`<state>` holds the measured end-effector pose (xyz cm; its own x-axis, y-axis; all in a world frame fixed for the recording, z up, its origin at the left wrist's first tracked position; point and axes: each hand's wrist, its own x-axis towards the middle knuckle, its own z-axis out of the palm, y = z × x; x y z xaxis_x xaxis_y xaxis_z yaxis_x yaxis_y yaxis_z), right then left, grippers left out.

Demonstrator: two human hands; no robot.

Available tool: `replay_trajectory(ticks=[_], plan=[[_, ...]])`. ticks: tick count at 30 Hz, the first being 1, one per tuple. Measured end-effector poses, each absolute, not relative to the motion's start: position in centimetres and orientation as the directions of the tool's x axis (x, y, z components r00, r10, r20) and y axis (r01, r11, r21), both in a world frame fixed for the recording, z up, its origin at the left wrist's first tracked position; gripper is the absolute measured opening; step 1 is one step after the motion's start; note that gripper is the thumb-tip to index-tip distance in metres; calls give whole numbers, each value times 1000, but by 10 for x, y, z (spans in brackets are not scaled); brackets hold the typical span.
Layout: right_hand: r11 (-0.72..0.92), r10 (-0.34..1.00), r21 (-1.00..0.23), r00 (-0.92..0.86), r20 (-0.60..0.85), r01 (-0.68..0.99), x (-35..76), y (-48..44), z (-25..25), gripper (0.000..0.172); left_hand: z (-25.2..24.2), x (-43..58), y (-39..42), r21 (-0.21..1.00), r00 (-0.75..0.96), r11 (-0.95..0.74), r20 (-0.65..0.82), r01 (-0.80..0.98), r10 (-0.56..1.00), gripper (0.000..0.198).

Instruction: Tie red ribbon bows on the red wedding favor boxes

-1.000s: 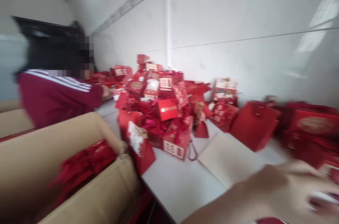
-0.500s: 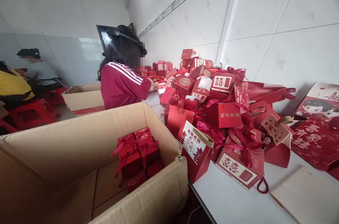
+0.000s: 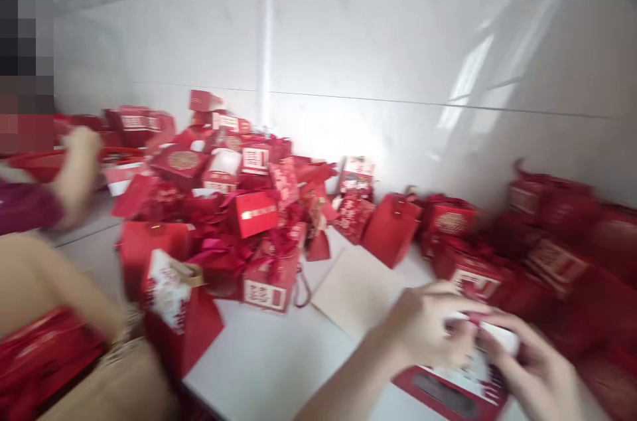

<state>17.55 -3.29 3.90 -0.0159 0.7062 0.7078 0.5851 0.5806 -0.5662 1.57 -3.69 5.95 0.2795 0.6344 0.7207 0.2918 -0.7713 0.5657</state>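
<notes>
At the lower right, my left hand (image 3: 432,325) and my right hand (image 3: 537,364) meet at the top of a red and white gift box (image 3: 450,394). The box has a dark window in its red front panel and stands on the table. Both hands have their fingers closed around its white upper part, with a small dark pink piece, possibly ribbon, between the fingertips. Motion blur and the fingers hide what exactly each fingertip pinches. Close behind my left hand lies a cream sheet or flat folder (image 3: 358,288).
A heap of red gift boxes (image 3: 184,159) covers the table's left and back. More red boxes (image 3: 547,261) are piled at the right. An open carton (image 3: 134,381) with red boxes stands at lower left. A co-worker's arm (image 3: 79,175) reaches in at far left.
The view has swung right and down, away from the carton and the co-worker. My two hands and the gift box between them have come into view.
</notes>
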Motion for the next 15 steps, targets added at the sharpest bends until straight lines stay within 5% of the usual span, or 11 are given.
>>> replay_trajectory(ticks=[8, 11, 15], plan=[[426, 905, -874, -115, 411, 232, 163, -37, 57, 23, 66, 7, -31, 765, 239, -622, 580, 166, 779, 42], [396, 917, -900, -122, 379, 182, 162, -41, 58, 22, 62, 11, -32, 830, 161, -538, 517, 146, 841, 46], [464, 886, -866, -115, 450, 188, 163, -42, 56, 19, 55, 14, -32, 814, 124, -566, 553, 132, 824, 20]])
